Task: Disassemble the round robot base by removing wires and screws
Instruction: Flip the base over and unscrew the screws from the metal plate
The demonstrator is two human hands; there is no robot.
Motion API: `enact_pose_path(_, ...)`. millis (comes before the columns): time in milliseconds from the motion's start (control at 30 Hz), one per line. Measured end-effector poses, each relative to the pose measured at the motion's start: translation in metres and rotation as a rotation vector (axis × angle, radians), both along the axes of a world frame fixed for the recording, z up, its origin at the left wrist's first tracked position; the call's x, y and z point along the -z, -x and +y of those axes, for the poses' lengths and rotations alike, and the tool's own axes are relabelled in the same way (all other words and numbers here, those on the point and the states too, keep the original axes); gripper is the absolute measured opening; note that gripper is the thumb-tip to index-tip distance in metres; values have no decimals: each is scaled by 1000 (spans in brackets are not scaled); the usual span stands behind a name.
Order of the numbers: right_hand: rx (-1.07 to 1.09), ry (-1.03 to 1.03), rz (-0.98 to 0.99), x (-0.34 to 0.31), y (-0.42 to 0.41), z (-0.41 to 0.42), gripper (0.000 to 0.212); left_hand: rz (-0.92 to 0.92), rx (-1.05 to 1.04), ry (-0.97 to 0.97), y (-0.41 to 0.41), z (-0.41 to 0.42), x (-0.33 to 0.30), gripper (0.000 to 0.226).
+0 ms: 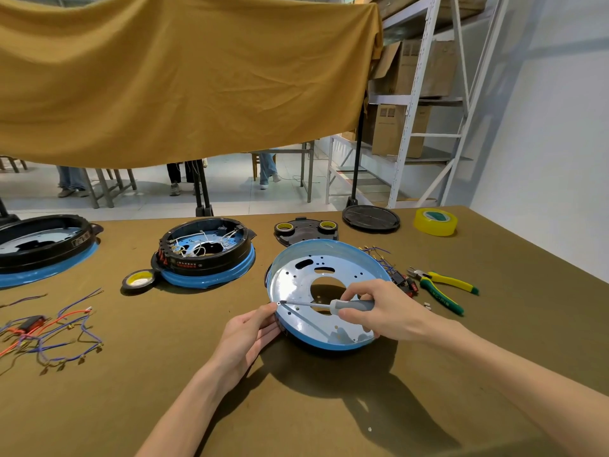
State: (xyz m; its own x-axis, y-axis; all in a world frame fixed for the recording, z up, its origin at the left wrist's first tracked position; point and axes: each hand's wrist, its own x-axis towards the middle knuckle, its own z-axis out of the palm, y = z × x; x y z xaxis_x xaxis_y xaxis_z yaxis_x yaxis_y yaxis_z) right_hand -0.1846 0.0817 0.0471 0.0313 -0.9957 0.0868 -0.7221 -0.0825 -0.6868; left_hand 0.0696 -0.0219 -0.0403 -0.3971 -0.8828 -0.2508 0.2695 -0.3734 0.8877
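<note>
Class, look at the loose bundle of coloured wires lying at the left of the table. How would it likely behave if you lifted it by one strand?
The wire bundle would probably droop and trail, since its thin strands already lie in slack loops. It looks light for its spread. Its tangled strands and metal end terminals may snag one another, so the whole bundle would likely rise together.

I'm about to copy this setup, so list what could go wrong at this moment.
1. The blue metal base is tilted on edge, steadied only by the left hand; it may slip under sideways force.
2. The screwdriver tip points at the left hand's fingertips at the rim; a slip could jab them.
3. A freed screw could roll off and get lost on the brown table.
</note>
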Motion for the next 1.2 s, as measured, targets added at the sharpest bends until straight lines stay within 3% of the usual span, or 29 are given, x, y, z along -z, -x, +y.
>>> enact_pose_path(333, -7, -44, 42, -7, -2, -1, 8, -23, -4, -10, -1, 0, -1, 46)
enact_pose_path(533, -38, -100, 388, -57, -18, -20, 22, -53, 26, 1, -2, 2, -4, 47)
enact_pose_path(733, -75, -237, 594, -118, -62, -61, 30, -88, 23, -37, -1, 4, -8, 39)
enact_pose_path(967, -9, -78, 572, -138, -103, -99, 29, -145, 90, -121, -5, -14, -9, 54)
enact_pose_path(1067, 33, -91, 568, -135, -105, -101, 48, -176, 177, -143, -8, -24, -14, 70)
enact_pose_path(1200, 47, 19, 859, -135, -104, -99, 53, -216, 239, -130, -11, -31, -14, 85)
